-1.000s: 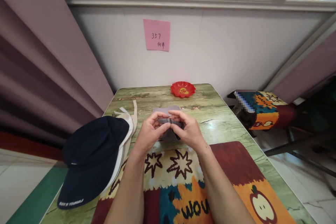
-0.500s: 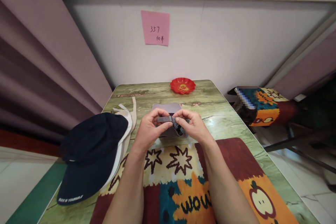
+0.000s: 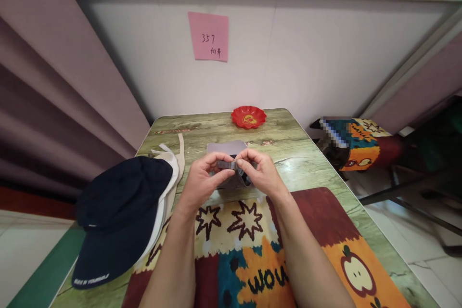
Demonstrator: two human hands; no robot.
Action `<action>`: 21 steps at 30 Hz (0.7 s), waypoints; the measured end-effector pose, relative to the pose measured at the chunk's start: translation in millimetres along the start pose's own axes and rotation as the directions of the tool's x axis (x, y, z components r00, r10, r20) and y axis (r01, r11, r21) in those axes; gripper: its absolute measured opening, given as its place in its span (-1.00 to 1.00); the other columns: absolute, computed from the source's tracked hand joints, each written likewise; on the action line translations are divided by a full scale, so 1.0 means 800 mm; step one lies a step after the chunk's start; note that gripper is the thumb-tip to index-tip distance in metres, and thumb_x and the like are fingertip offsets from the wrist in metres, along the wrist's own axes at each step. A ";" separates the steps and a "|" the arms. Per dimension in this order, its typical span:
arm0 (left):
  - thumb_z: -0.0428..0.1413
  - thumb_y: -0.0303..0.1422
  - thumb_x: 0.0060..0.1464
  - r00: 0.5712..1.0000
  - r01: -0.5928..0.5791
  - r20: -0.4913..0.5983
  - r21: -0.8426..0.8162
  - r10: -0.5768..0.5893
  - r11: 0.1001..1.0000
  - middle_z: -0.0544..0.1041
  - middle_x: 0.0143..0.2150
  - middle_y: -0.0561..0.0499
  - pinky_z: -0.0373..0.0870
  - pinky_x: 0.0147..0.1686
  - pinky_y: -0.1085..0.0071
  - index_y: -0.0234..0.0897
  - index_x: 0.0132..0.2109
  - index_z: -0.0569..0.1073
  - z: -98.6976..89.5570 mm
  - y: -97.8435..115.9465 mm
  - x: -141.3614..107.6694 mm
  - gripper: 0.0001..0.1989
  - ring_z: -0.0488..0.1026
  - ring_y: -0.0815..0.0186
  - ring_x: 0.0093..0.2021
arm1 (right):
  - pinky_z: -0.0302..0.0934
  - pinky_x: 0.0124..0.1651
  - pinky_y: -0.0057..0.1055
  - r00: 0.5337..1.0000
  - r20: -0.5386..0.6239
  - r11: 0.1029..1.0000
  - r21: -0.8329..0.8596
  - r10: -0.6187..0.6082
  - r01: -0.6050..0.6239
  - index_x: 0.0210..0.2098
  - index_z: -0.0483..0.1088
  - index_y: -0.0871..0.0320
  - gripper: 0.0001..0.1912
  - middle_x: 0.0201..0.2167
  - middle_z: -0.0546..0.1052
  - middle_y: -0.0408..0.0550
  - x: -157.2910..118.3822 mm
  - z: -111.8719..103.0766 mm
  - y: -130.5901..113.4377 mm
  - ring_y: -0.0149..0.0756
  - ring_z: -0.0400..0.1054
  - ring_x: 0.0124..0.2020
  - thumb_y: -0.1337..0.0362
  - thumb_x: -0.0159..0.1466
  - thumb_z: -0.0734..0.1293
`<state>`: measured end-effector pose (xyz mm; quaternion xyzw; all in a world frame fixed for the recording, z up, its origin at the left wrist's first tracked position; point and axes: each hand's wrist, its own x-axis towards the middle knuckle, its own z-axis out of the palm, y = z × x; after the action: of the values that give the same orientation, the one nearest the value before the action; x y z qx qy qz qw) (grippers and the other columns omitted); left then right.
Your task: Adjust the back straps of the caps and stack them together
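Note:
A grey cap (image 3: 228, 146) rests on the table beyond the patterned mat, its adjustable back strap (image 3: 225, 165) raised toward me. My left hand (image 3: 209, 173) pinches the strap's left part between thumb and fingers. At the buckle, my right hand (image 3: 257, 168) holds the strap's right part, thumb and fingertips closed on it. The two hands nearly meet at the buckle. Much of the cap is hidden behind my hands.
Navy cap (image 3: 122, 202) lies stacked on white and beige ones at the table's left. A red scalloped plate (image 3: 249, 117) sits at the far edge. The patterned mat (image 3: 252, 250) covers the near table. A pink note (image 3: 208, 36) is on the wall.
My right fingertips have shifted slightly left over the buckle, and less of the strap's right part shows. The whole view has shifted a little.

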<state>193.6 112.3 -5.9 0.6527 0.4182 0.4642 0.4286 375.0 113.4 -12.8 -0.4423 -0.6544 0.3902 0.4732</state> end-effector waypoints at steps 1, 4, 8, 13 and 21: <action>0.31 -0.35 -0.03 1.000 0.000 -0.003 -0.008 0.000 1.000 0.56 -0.23 -0.02 0.41 -0.28 0.43 -0.26 -0.18 0.54 0.000 0.000 0.000 -0.77 0.49 0.29 -0.27 | 0.16 -0.28 -0.45 1.000 0.004 1.000 -0.005 -0.005 0.005 -0.34 0.45 0.14 -0.86 -0.46 0.46 -0.18 0.000 0.001 -0.001 -0.38 0.29 -0.41 0.23 0.27 0.29; 0.32 -0.37 -0.05 1.000 -0.008 -0.025 -0.026 0.007 1.000 0.56 -0.23 -0.01 0.41 -0.27 0.44 -0.26 -0.20 0.54 0.001 0.000 0.001 -0.78 0.49 0.29 -0.24 | 0.15 -0.26 -0.44 1.000 0.018 1.000 -0.008 0.000 0.000 -0.34 0.44 0.14 -0.86 -0.47 0.45 -0.18 -0.001 0.001 -0.003 -0.39 0.26 -0.42 0.23 0.28 0.29; 0.33 -0.40 -0.06 0.999 -0.025 -0.042 -0.094 0.021 0.995 0.55 -0.19 -0.01 0.42 -0.23 0.45 -0.26 -0.21 0.54 0.003 0.000 0.001 -0.79 0.49 0.32 -0.21 | 0.14 -0.26 -0.44 0.999 0.051 0.999 0.032 0.012 -0.013 -0.36 0.41 0.14 -0.84 -0.46 0.41 -0.18 -0.002 0.000 -0.002 -0.39 0.23 -0.42 0.22 0.29 0.28; 0.35 -0.40 -0.09 0.999 0.009 -0.038 -0.252 -0.019 0.968 0.57 -0.21 -0.01 0.45 -0.24 0.47 -0.26 -0.23 0.54 0.006 -0.001 0.002 -0.76 0.49 0.34 -0.24 | 0.13 -0.22 -0.43 0.991 0.128 0.984 0.176 -0.033 0.010 -0.35 0.35 0.14 -0.83 -0.41 0.37 -0.17 -0.002 -0.002 -0.004 -0.38 0.23 -0.35 0.19 0.32 0.26; 0.39 -0.41 -0.16 0.996 0.067 -0.035 -0.342 -0.085 0.937 0.57 -0.24 0.01 0.46 -0.23 0.48 -0.27 -0.26 0.55 0.011 0.003 0.001 -0.74 0.51 0.35 -0.25 | 0.12 -0.21 -0.43 0.994 0.091 0.989 0.145 -0.055 0.042 -0.33 0.35 0.13 -0.85 -0.41 0.36 -0.18 -0.002 -0.001 -0.008 -0.38 0.24 -0.35 0.22 0.34 0.25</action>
<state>203.1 111.1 -5.2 0.5403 0.3670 0.5286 0.5421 374.5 109.8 -7.4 -0.3721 -0.6570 0.4449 0.4816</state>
